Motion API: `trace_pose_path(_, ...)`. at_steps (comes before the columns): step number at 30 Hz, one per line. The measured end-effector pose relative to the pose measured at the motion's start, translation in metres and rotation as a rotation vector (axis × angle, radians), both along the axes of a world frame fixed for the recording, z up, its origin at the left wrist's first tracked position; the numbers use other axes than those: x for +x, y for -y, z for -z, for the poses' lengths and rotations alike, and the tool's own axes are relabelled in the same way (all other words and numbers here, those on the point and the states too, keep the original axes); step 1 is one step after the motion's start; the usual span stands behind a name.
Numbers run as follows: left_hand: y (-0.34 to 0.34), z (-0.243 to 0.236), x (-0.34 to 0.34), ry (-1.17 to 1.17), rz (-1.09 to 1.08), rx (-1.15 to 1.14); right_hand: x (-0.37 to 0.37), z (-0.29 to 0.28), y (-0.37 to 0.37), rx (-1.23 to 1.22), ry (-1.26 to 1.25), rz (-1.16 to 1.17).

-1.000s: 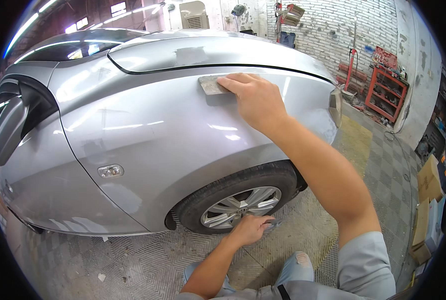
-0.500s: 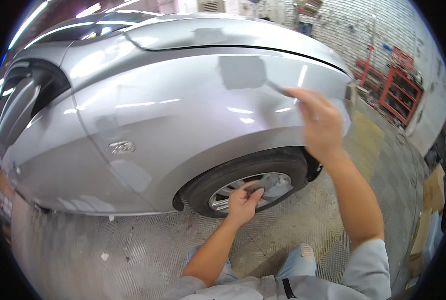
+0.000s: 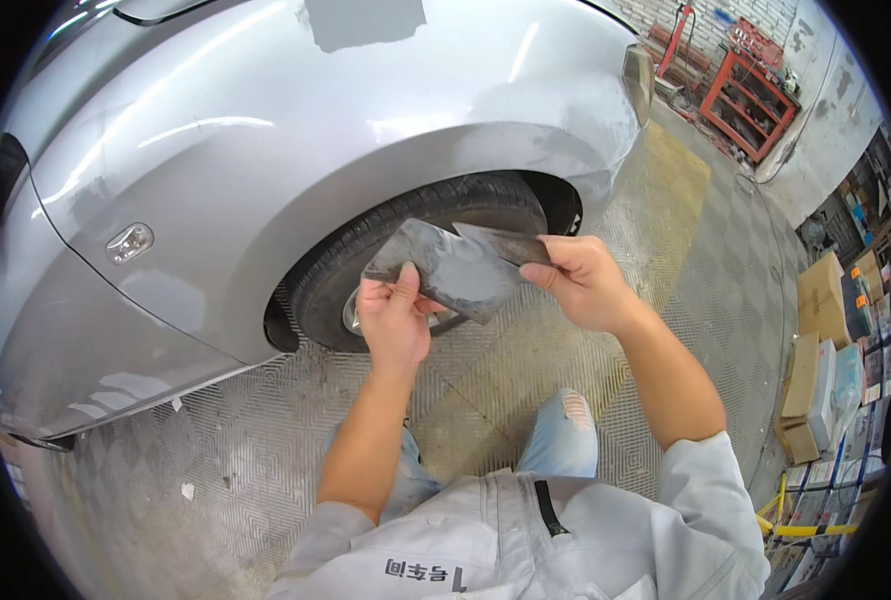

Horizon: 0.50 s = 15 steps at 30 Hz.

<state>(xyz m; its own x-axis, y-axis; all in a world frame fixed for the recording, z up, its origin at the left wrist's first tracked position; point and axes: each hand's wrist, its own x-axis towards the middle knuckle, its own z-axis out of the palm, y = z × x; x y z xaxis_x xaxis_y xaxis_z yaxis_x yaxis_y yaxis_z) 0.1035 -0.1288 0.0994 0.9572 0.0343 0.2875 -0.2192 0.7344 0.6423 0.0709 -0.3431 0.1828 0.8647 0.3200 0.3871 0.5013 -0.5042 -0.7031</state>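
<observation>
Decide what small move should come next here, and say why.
Probably draw the flat blade across the dark plate to gather the grey smear: the right grip holds the blade where it overlaps the plate in view, the left grip holds the plate, and the smear covers much of its face.

Car (image 3: 206, 130) silvr; patch (image 3: 366, 22) gry; plate (image 3: 421, 255) dk gry w/ lt-gry smear (image 3: 471, 280); rack (image 3: 752, 105) red.

A dark, tilted plate (image 3: 428, 262) carries pale grey paste (image 3: 471, 280); one flat, dark scraper (image 3: 514, 244) overlaps its right side.
</observation>
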Motion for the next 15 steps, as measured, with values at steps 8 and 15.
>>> trace_pose_path(8, -0.013, 0.007, 0.016, 0.108, 0.125, -0.015, -0.027, 0.015, 0.044, 0.596, -0.443, 0.315)
trace_pose_path(15, -0.004, 0.027, 0.015, 0.304, 0.216, 0.241, -0.05, 0.065, 0.03, 1.029, -1.1, 0.084)
